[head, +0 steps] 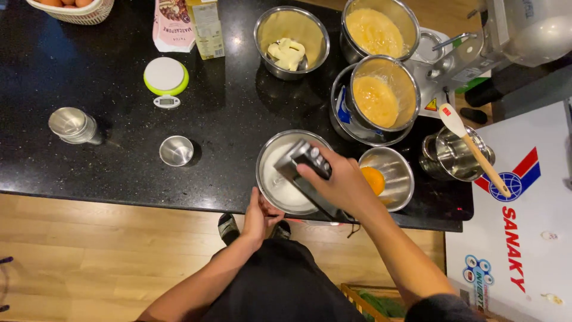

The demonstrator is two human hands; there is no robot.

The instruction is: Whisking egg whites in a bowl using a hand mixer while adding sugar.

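**Hand mixer held over a bowl of white mixture**

The right hand [345, 185] has its grip closed around a dark grey handheld electric mixer [307, 164], which stands over a round steel bowl of white mixture [275, 179] at the near edge of the black speckled stone table [119, 119]. The left hand [259, 217] clasps that bowl's near rim. Just right of it sits a small steel bowl holding 1 orange yolk [390, 176].

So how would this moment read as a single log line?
right hand: gripping hand mixer over steel bowl of white mix | left hand: steadying bowl rim | nearby: small bowl with yolk
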